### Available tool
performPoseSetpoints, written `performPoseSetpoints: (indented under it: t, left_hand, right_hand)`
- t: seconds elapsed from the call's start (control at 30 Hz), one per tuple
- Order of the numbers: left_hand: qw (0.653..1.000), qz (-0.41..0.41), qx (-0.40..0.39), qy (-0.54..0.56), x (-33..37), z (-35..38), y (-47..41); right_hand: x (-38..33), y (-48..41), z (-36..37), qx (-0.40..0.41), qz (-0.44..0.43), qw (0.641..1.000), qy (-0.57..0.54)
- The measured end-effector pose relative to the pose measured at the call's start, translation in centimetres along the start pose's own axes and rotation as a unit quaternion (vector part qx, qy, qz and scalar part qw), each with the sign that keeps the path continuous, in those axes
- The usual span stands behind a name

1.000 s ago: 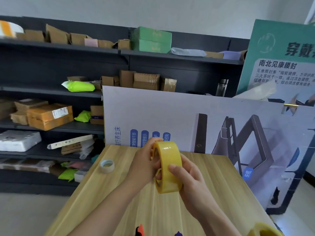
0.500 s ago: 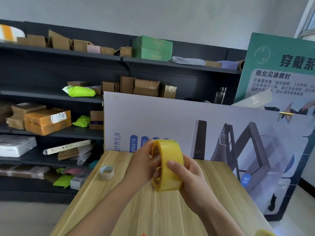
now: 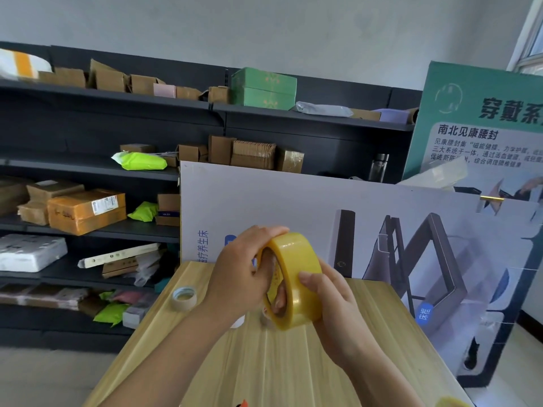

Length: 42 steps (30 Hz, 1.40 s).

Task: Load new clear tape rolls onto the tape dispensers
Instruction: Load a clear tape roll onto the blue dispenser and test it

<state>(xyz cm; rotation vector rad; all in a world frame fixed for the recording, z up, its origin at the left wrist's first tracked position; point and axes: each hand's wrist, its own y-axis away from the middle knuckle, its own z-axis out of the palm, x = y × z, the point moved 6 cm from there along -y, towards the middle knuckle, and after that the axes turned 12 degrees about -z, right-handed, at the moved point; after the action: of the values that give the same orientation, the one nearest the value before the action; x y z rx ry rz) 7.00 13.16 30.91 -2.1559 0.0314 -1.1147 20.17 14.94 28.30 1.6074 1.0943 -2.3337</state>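
Since half a second ago the tape roll (image 3: 291, 279) has tipped, its top leaning toward 1 o'clock where it stood nearly upright, and the view has swung slightly up and left. Nearest, at 6 o'clock, an orange tip (image 3: 243, 403) pokes over the frame's bottom edge. Above the wooden table (image 3: 264, 362), the roll sits on edge between both hands, core axis running from 10 to 4 o'clock, open hole facing the left hand (image 3: 238, 277). That hand's fingers curl over the top rim and into the core; the right hand (image 3: 332, 304) clamps the outer band, thumb pressed flat on it. At 9 o'clock a small pale roll (image 3: 184, 297) lies flat. Behind, a white board (image 3: 264, 201) reads "养生床" and a blue tag "床框"; the green poster (image 3: 482, 113) at 2 o'clock reads "南北见康腰封"
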Motion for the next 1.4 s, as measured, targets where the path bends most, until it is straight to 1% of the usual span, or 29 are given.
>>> performPoseSetpoints:
  t: [0.03, 0.1, 0.13, 0.17, 0.23, 0.4, 0.53, 0.7, 0.77, 0.83, 0.93, 0.97, 1.03, 1.13, 1.2, 1.3, 1.4]
  left_hand:
    - [0.999, -0.011, -0.038, 0.034, 0.2, 0.1, 0.1]
    - [0.983, -0.054, -0.118, 0.13, 0.2, 0.3, 0.3]
    - [0.974, -0.072, -0.146, 0.157, 0.1, 0.5, 0.3]
    - [0.972, -0.084, -0.159, 0.154, 0.2, 0.7, 0.3]
    - [0.972, -0.103, -0.159, 0.137, 0.1, 0.9, 0.3]
    - [0.958, -0.163, -0.173, 0.158, -0.6, 1.2, -0.4]
    - [0.971, -0.152, -0.128, 0.131, -0.8, 1.0, -0.7]
    - [0.968, -0.162, -0.17, 0.091, -0.9, 1.8, -0.7]
    - [0.963, -0.171, -0.186, 0.097, -1.1, 2.0, -0.5]
    - [0.96, -0.189, -0.175, 0.114, -1.4, 2.1, -0.5]
    - [0.96, -0.213, -0.135, 0.122, -1.8, 1.8, -0.8]
    - [0.96, -0.216, -0.132, 0.117, -2.0, 1.7, -0.9]
    - [0.96, -0.211, -0.159, 0.093, -2.2, 1.6, -0.9]
    - [0.947, -0.204, -0.248, 0.02, -1.8, 1.6, -0.8]
    - [0.94, -0.189, -0.283, -0.036, -1.2, 1.3, -0.9]
    - [0.938, -0.177, -0.283, -0.094, -0.7, 0.6, -1.2]
    - [0.936, -0.174, -0.289, -0.099, -0.7, 0.4, -1.1]
  right_hand:
    - [-0.1, 0.1, -0.1, 0.002, -0.004, 1.0, 0.016]
    - [-0.2, 0.3, -0.4, 0.006, -0.015, 0.999, 0.043]
    - [-0.2, 0.4, -0.5, 0.006, -0.018, 0.998, 0.052]
    - [-0.2, 0.6, -0.5, 0.006, -0.021, 0.998, 0.057]
    - [-0.3, 0.7, -0.5, 0.009, -0.027, 0.997, 0.068]
    - [-0.2, 0.7, -0.9, 0.015, -0.018, 0.996, 0.089]
    - [0.0, 0.7, -1.1, 0.014, -0.003, 0.995, 0.096]
    - [0.4, 0.5, -1.9, 0.017, 0.014, 0.995, 0.097]
    - [0.4, 0.3, -2.2, 0.023, 0.015, 0.995, 0.099]
    - [0.6, 0.1, -2.3, 0.024, 0.019, 0.995, 0.099]
    - [1.1, 0.0, -2.4, 0.018, 0.025, 0.994, 0.102]
    - [1.2, -0.1, -2.5, 0.015, 0.029, 0.994, 0.105]
    - [1.6, -0.1, -2.7, 0.01, 0.041, 0.993, 0.111]
    - [2.0, -0.3, -2.9, 0.002, 0.058, 0.991, 0.118]
    - [2.2, -0.4, -2.8, -0.01, 0.064, 0.99, 0.125]
    - [2.4, -0.6, -2.7, -0.02, 0.069, 0.99, 0.122]
    - [2.5, -0.6, -2.7, -0.033, 0.077, 0.989, 0.122]
